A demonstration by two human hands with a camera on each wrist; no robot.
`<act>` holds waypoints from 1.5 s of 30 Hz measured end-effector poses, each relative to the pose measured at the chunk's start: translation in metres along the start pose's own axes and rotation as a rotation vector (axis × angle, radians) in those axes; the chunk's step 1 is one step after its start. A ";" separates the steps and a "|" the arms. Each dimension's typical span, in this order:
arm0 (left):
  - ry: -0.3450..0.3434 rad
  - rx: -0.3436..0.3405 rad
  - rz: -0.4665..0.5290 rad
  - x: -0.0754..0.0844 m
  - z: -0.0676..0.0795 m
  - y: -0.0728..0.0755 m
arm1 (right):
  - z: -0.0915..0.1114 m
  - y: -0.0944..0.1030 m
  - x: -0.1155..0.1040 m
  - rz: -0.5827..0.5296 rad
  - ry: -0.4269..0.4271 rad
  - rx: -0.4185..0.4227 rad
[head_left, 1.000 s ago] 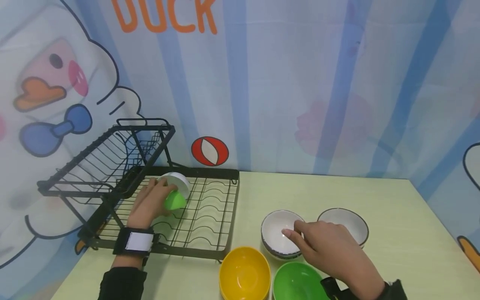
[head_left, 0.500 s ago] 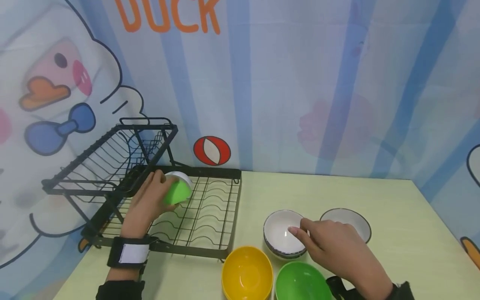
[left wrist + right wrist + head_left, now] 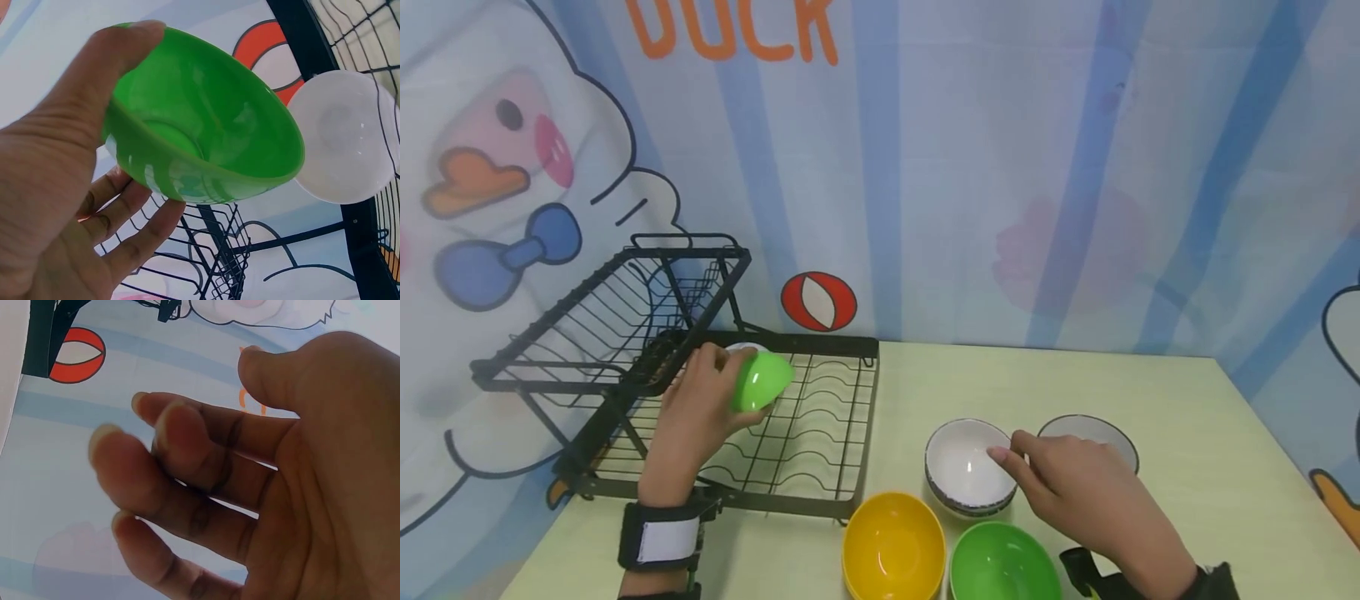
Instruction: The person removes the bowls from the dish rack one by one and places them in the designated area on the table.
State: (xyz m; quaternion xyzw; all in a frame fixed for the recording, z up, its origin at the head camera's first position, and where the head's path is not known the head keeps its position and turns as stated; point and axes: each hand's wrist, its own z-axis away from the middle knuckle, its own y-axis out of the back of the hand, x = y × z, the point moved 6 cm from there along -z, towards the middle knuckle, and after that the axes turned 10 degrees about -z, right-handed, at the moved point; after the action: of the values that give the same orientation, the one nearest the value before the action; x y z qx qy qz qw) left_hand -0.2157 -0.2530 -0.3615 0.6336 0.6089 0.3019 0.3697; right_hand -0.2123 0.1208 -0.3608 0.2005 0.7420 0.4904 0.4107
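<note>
A bright green bowl (image 3: 206,119) is in my left hand (image 3: 696,417), tilted on its side over the dish rack (image 3: 805,425). In the left wrist view the thumb lies on its rim and the fingers support its outer wall. Just behind it a white bowl (image 3: 344,137) stands on the rack, mostly hidden in the head view. My right hand (image 3: 1090,492) hovers by a white bowl with a dark rim (image 3: 966,467), holding nothing. Its fingers are loosely bent, as the right wrist view (image 3: 206,469) of the hand shows.
A yellow bowl (image 3: 893,546) and a second green bowl (image 3: 1003,567) stand at the table's near side. Another white bowl (image 3: 1093,433) is partly behind my right hand. The rack's raised upper tier (image 3: 617,317) rises at the left, before a printed curtain (image 3: 940,167).
The green bowl has been lifted and turned by my left hand, now covering more of the white bowl behind it. My right hand has shifted slightly right.
</note>
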 end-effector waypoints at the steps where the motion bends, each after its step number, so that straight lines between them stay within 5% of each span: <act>1: 0.003 0.010 0.004 0.001 0.001 0.001 | 0.000 0.001 0.001 0.003 0.000 0.005; 11: 0.005 0.048 0.008 0.006 0.004 0.003 | 0.003 0.006 0.002 0.019 0.015 0.071; 21: -0.003 0.044 0.001 0.005 -0.001 0.011 | 0.001 0.004 -0.003 0.021 0.032 0.051; 28: 0.024 -0.026 0.039 0.005 0.001 0.011 | 0.001 0.002 -0.001 0.013 0.011 0.019; 45: -0.051 0.000 0.048 0.016 0.003 0.020 | 0.002 0.002 0.001 0.019 0.002 0.019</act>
State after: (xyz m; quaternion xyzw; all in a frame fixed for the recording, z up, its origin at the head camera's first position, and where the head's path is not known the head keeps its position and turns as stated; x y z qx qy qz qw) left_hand -0.2007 -0.2370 -0.3478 0.6555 0.5839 0.2946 0.3776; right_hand -0.2116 0.1234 -0.3598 0.2112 0.7451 0.4873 0.4034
